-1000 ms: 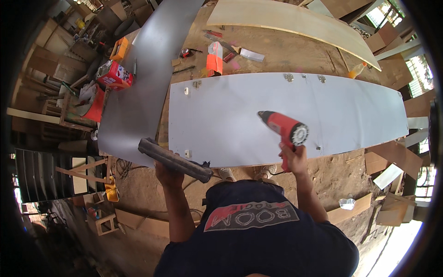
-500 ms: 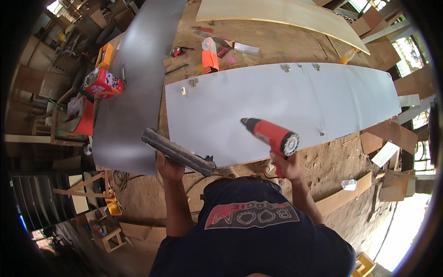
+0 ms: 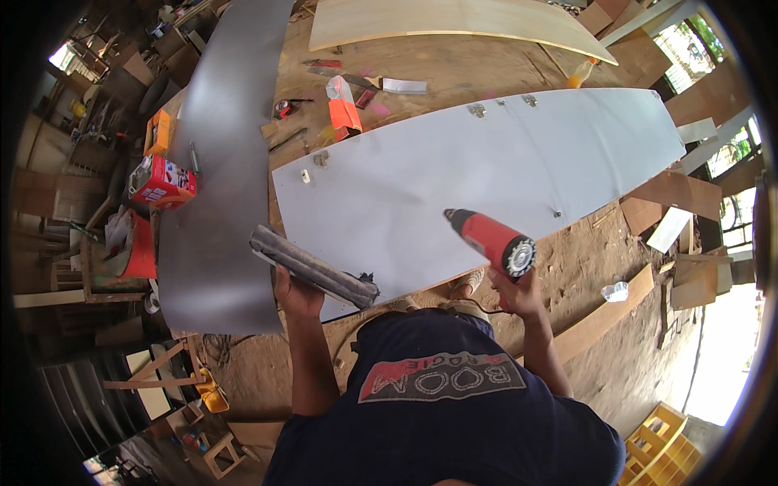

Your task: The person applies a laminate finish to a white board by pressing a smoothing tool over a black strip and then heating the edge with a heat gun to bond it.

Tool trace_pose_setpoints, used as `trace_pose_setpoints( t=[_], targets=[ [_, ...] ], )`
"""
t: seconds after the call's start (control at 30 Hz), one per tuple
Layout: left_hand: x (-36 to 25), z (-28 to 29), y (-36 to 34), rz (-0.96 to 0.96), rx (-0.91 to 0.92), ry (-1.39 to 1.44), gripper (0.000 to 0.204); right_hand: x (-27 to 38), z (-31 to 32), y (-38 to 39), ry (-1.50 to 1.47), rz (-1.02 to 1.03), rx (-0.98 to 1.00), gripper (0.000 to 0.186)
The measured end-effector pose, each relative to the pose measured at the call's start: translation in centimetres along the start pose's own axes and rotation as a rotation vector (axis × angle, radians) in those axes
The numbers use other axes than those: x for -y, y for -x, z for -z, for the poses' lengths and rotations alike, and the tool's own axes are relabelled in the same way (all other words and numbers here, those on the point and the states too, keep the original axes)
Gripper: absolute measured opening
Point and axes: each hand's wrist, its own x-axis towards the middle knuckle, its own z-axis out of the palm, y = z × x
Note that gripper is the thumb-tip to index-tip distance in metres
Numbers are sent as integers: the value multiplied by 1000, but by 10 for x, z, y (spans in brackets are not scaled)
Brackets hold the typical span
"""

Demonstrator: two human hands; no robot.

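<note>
My left hand (image 3: 298,293) is wrapped round a long, dark grey, half-round piece (image 3: 312,266) with a worn surface and a ragged black end; its exact kind is unclear. It is held tilted above the near left corner of a white panel (image 3: 389,194). In my right hand (image 3: 519,293) is a red and black heat gun (image 3: 488,237), gripped by its handle, the nozzle pointing forward and left over the panel. Metal hinges (image 3: 476,111) sit along the panel's far edge. A glossy grey sheet (image 3: 219,202) lies left of the panel.
On the sheet's left edge stand a red and white can (image 3: 164,183) and an orange box (image 3: 158,132). An orange and white carton (image 3: 343,105), a tape measure (image 3: 284,108) and a scraper (image 3: 403,86) lie beyond the panel. Farther back is a pale board (image 3: 454,23); a bottle (image 3: 580,73) stands beside it.
The view has turned slightly, so the panel and sheet appear shifted left. The heat gun has moved a little to the right. Both hands keep their holds.
</note>
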Motion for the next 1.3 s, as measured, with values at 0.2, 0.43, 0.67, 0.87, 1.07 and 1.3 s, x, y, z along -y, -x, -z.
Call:
trace_pose_setpoints(
  t=[0.2, 0.43, 0.67, 0.87, 1.07, 1.3],
  targets=[
    [1, -11, -5, 45, 21, 8, 51, -5, 35, 5, 163, -36, -187, 19],
    [6, -26, -8, 73, 41, -39, 49, 2, 40, 17, 79, -149, -113, 21],
    [17, -39, -10, 63, 70, -112, 49, 12, 33, 13, 75, -76, 170, 33],
    [35, -47, -11, 78, -22, -224, 49, 23, 45, 4, -22, -141, 132, 22],
    [59, -73, -7, 63, -112, -412, 55, 14, 71, -16, -90, -1, 29, 12],
    [94, -98, 2, 5, -216, -649, 51, 15, 106, -34, -101, 0, 59, 15]
  ],
)
